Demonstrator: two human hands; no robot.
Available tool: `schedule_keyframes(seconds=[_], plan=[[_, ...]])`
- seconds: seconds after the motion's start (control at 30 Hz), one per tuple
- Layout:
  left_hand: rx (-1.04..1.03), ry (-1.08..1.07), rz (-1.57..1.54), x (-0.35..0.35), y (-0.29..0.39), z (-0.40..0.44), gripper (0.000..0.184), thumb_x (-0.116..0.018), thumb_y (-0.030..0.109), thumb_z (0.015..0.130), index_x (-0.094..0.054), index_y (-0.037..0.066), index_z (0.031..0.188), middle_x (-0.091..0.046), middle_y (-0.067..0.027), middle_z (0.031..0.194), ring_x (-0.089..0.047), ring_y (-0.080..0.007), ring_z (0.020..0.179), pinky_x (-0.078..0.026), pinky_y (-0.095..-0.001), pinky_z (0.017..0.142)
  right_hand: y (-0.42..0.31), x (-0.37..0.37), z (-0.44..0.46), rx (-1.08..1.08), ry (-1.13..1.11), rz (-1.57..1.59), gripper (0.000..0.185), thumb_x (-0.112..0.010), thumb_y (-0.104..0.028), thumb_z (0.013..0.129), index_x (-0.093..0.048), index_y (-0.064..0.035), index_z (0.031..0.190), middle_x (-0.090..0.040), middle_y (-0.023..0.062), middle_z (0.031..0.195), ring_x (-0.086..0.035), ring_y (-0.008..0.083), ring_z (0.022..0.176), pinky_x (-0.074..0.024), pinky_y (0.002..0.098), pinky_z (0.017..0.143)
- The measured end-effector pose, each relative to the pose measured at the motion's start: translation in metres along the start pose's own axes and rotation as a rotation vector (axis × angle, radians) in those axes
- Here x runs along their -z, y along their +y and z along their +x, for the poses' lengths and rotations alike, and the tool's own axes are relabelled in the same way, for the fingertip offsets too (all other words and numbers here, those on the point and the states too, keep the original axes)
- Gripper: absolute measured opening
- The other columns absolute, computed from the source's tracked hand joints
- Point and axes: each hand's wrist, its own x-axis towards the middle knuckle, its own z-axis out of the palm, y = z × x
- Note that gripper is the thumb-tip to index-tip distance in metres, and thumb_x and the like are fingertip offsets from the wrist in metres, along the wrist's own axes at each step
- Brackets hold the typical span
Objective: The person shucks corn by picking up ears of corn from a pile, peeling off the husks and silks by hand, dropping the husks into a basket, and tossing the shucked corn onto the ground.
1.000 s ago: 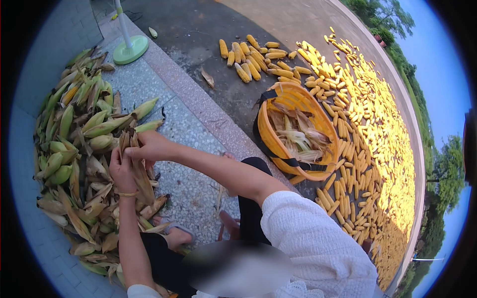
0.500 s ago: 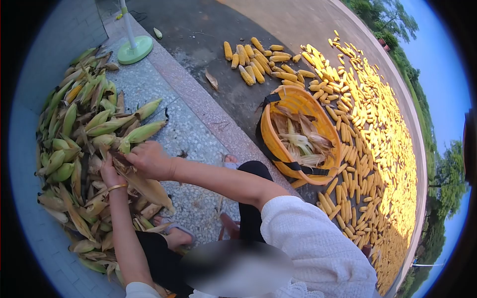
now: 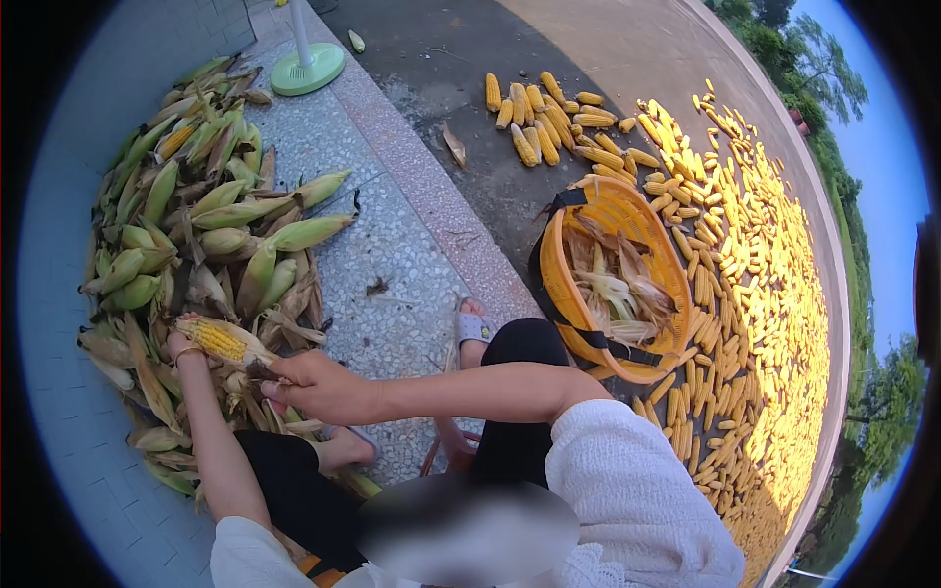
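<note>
A partly husked ear of corn (image 3: pixel 218 341) lies between my hands, its yellow kernels showing on the upper side and pale husk still around the rest. My left hand (image 3: pixel 180 347) is closed around its left end. At the other end, my right hand (image 3: pixel 323 387) is closed on the brownish corn husk (image 3: pixel 257 363); a small pinkish spot by the thumb is too small to make out. Beneath and beyond both hands spreads a heap of unhusked corn (image 3: pixel 230 216), green and dry brown, with one bare yellow patch near its top.
An orange basket (image 3: pixel 680 345) with black straps holds loose husks, right of my knees. Many husked cobs (image 3: pixel 755 294) cover the ground farther right, with a smaller group (image 3: pixel 549 122) beyond the basket. A green round stand base (image 3: pixel 307 71) is at the top; a tiled wall borders the left.
The ear has turned so bare yellow kernels now show. My left hand has moved left and slightly down; my right hand has moved down and right with the husk. The view has shifted too.
</note>
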Motion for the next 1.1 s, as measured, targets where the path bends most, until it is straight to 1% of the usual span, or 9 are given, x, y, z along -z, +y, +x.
schedule_keyframes(seconds=[0.17, 0.27, 0.53, 0.63, 0.73, 0.8, 0.97, 1.03, 1.1], plan=[[-0.201, 0.034, -0.002, 0.010, -0.001, -0.059, 0.015, -0.041, 0.010, 0.092, -0.048, 0.000, 0.083, -0.056, -0.0122, 0.078, -0.056, -0.0265, 0.067, -0.052, -0.0411, 0.069, -0.009, 0.035, -0.035, -0.331, -0.105, 0.192, 0.026, -0.051, -0.019, 0.093, -0.060, 0.0027, 0.105, -0.063, 0.0042, 0.077, -0.054, 0.0074, 0.071, -0.0442, 0.0235, 0.065], [-0.310, 0.020, -0.121, -0.033, 0.014, -0.113, 0.002, -0.048, -0.001, 0.082, -0.047, 0.000, 0.083, -0.055, -0.0136, 0.069, -0.055, -0.0261, 0.060, -0.052, -0.0395, 0.061, -0.005, 0.060, -0.018, -0.143, -0.534, -0.473, 0.052, -0.062, -0.034, 0.085, -0.053, 0.0015, 0.122, -0.063, 0.0178, 0.104, -0.060, 0.0242, 0.095, -0.0465, 0.0345, 0.083], [-0.506, -0.561, 0.351, -0.088, -0.014, -0.205, 0.022, -0.043, 0.010, 0.087, -0.057, -0.003, 0.076, -0.061, -0.0135, 0.072, -0.060, -0.0220, 0.063, -0.051, -0.0342, 0.061, 0.060, 0.050, 0.040, -0.282, -0.210, -0.616, 0.082, -0.071, -0.045, 0.075, -0.040, 0.0067, 0.131, -0.045, 0.0225, 0.132, -0.038, 0.0312, 0.129, -0.0300, 0.0399, 0.106], [-0.335, -0.634, 0.106, -0.107, -0.033, -0.223, 0.022, -0.044, 0.012, 0.089, -0.058, -0.003, 0.080, -0.062, -0.0149, 0.077, -0.061, -0.0219, 0.066, -0.051, -0.0333, 0.063, 0.123, 0.030, 0.044, -0.216, -0.227, -0.430, 0.068, -0.074, -0.033, 0.075, -0.046, 0.0065, 0.123, -0.055, 0.0216, 0.120, -0.052, 0.0302, 0.115, -0.0409, 0.0399, 0.097], [-0.260, -0.714, 0.094, -0.116, -0.034, -0.228, 0.024, -0.045, 0.018, 0.092, -0.058, -0.002, 0.088, -0.063, -0.0136, 0.083, -0.061, -0.0219, 0.079, -0.050, -0.0348, 0.073, 0.112, 0.008, 0.035, -0.696, -0.148, 0.454, 0.033, -0.069, -0.009, 0.075, -0.055, 0.0047, 0.101, -0.062, 0.0072, 0.079, -0.060, 0.0160, 0.070, -0.0479, 0.0286, 0.064], [-0.155, -0.658, 0.065, -0.114, -0.036, -0.212, 0.037, -0.046, 0.037, 0.094, -0.050, 0.003, 0.109, -0.058, -0.0117, 0.095, -0.057, -0.0235, 0.091, -0.046, -0.0385, 0.082, 0.106, 0.010, 0.035, -0.659, 0.008, 0.406, 0.030, -0.068, -0.007, 0.075, -0.056, 0.0040, 0.100, -0.060, 0.0057, 0.077, -0.057, 0.0148, 0.066, -0.0459, 0.0286, 0.061], [-0.020, -0.513, 0.473, -0.095, -0.082, -0.219, 0.051, -0.062, 0.042, 0.086, -0.043, 0.007, 0.118, -0.054, -0.0072, 0.104, -0.053, -0.0181, 0.098, -0.042, -0.0343, 0.082, 0.102, 0.025, 0.052, -0.450, 0.386, 0.209, 0.023, -0.066, -0.009, 0.074, -0.057, -0.0029, 0.095, -0.053, -0.0007, 0.070, -0.045, 0.0084, 0.055, -0.0362, 0.0266, 0.049], [-0.406, -0.506, 0.370, -0.107, -0.114, -0.229, 0.046, -0.071, 0.027, 0.081, -0.048, 0.004, 0.114, -0.056, -0.0062, 0.098, -0.057, -0.0167, 0.089, -0.046, -0.0342, 0.079, 0.102, 0.019, 0.046, -0.457, 0.307, 0.012, 0.029, -0.062, -0.011, 0.074, -0.056, 0.0060, 0.097, -0.062, 0.0124, 0.080, -0.059, 0.0196, 0.067, -0.0448, 0.0332, 0.059], [-0.309, -0.451, 0.319, -0.106, -0.111, -0.225, 0.042, -0.072, 0.020, 0.078, -0.051, 0.003, 0.110, -0.058, -0.0064, 0.094, -0.058, -0.0169, 0.083, -0.048, -0.0334, 0.074, 0.100, 0.001, 0.043, -0.211, 0.310, -0.611, 0.033, -0.061, -0.014, 0.073, -0.053, 0.0091, 0.096, -0.062, 0.0243, 0.080, -0.063, 0.0368, 0.072, -0.0477, 0.0414, 0.064]])
